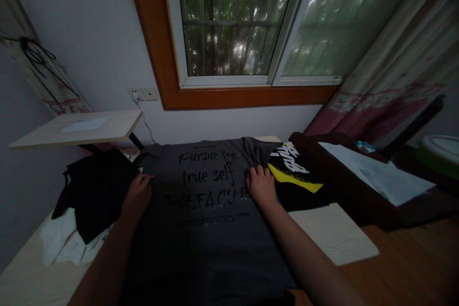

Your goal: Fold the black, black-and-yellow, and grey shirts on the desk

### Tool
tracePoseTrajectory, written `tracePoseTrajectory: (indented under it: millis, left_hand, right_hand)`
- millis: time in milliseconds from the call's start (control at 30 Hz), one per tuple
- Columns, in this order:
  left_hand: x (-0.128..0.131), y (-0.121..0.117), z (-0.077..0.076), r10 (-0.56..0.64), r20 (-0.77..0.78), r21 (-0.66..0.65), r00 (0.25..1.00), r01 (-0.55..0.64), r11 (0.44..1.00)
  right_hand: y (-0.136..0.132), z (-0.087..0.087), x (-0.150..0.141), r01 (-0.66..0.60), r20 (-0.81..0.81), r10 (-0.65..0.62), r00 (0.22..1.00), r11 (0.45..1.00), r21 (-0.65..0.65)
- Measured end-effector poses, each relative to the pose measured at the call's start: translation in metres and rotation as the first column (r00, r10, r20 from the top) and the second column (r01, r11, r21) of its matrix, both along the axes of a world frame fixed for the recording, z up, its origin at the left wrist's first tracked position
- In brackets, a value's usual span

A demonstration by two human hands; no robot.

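Note:
A dark grey T-shirt (pixel 211 244) with black lettering lies spread on the table in front of me. At its left edge my left hand (pixel 138 193) is closed, fingertips pinching the cloth. My right hand (pixel 261 184) has its fingers curled on the opposite edge, just below the sleeve, gripping the fabric. Both thumbs are mostly hidden. Beside my left hand lies a black garment (pixel 96 191), partly over a white cloth (pixel 68 244). A black garment with yellow and white print (pixel 294 172) lies right of my right hand, partly under the grey sleeve.
A raised wooden shelf (pixel 107 126) with a paper on it stands at the back left. At the right are a folded cream cloth (pixel 333 234), a dark brown piece of furniture (pixel 376 205) and a white sheet (pixel 376 172) on it. A window (pixel 236 24) is behind.

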State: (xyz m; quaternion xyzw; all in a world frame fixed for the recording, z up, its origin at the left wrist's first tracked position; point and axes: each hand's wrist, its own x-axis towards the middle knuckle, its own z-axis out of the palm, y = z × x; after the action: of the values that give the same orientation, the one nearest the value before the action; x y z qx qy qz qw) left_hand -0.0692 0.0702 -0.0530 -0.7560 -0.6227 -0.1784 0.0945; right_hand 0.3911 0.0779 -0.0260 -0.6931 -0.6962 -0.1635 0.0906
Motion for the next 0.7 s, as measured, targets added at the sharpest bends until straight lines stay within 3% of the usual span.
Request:
tracePoseTrajectory:
  millis: [233,700]
  left_hand:
    - [-0.0038,0.0034,-0.0076,0.018,0.051,0.035,0.999,-0.02,0.999]
    - [0.0018,0.0016,-0.0059,0.077,0.077,0.028,0.994,-0.079,0.996]
  right_hand:
    - [-0.0067,0.001,-0.0057,-0.016,-0.039,0.015,0.999,1.0,-0.023]
    - [-0.0033,0.0042,-0.004,0.004,-0.059,-0.01,0.998,0.995,-0.102]
